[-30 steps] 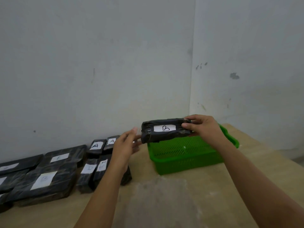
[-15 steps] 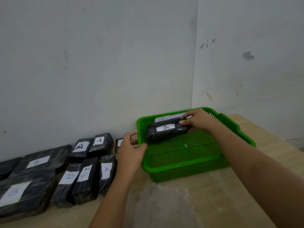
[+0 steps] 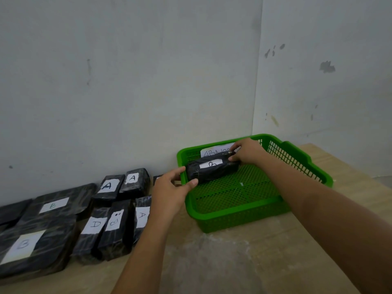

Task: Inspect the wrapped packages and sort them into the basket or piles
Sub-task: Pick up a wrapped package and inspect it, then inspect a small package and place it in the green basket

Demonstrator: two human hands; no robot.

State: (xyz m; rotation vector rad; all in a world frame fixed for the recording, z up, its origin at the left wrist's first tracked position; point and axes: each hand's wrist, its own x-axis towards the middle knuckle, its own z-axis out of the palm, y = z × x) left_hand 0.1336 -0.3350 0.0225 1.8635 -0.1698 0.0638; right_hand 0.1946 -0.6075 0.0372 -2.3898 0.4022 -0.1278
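A black wrapped package (image 3: 212, 169) with a white label marked B lies inside the green basket (image 3: 244, 217), near its back left corner. My right hand (image 3: 247, 151) grips the package's right end. At the basket's left rim, my left hand (image 3: 171, 190) has its thumb hooked over the rim next to the package's left end. A white paper sign (image 3: 214, 152) stands at the basket's back wall, partly hidden by the package and my right hand.
Left of the basket, several black wrapped packages lie on the wooden table (image 3: 244, 262): small ones marked A (image 3: 132, 182), A (image 3: 108, 186), D (image 3: 93, 227), and large flat ones marked B (image 3: 53, 205), B (image 3: 25, 245). Grey walls meet in a corner behind the basket.
The package marked B came down from above the basket into its back left corner. My left hand moved from the package's left end to the basket's left rim.
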